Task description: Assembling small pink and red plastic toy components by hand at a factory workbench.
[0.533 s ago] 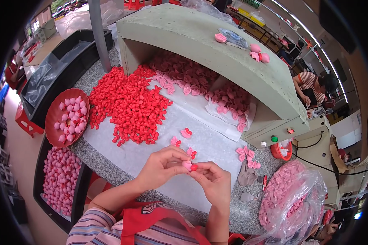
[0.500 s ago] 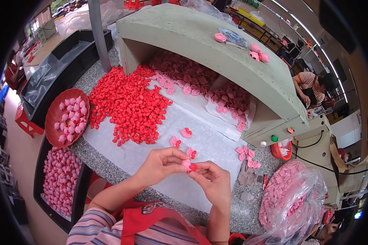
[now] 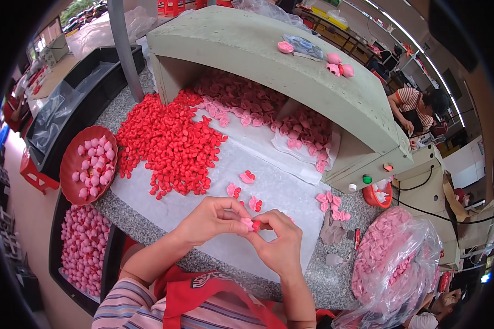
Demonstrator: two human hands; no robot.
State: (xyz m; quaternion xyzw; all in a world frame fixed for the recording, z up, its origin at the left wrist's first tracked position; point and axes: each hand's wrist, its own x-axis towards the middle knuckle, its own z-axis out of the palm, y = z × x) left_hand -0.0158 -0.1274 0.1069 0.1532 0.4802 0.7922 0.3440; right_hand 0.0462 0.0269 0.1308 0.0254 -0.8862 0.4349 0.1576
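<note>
Above the white sheet (image 3: 164, 204), my left hand (image 3: 214, 222) pinches a small pink soft-looking piece (image 3: 248, 223). My right hand (image 3: 277, 241) pinches a small red piece (image 3: 256, 225) pressed against the pink one. Fingertips hide most of both pieces and how they join. Just beyond my hands lie several pink pieces with red parts in them (image 3: 247, 177). Further left on the sheet spreads a large heap of small red pieces (image 3: 170, 145). Loose pink pieces (image 3: 236, 98) fill the space under a curved pale-green metal housing (image 3: 258, 41).
At the left, a red scalloped bowl (image 3: 67, 170) and a black crate (image 3: 112, 257) hold round pink-and-red pieces. To the right are a clear bag of pink pieces (image 3: 387, 263), a small red basket (image 3: 374, 198) and a grey rag (image 3: 332, 229). Another person (image 3: 411, 112) sits far right.
My right hand has shifted slightly left and its fingers have closed in nearer my left fingertips. The pink and red pieces stay between my hands. The view has shifted slightly.
</note>
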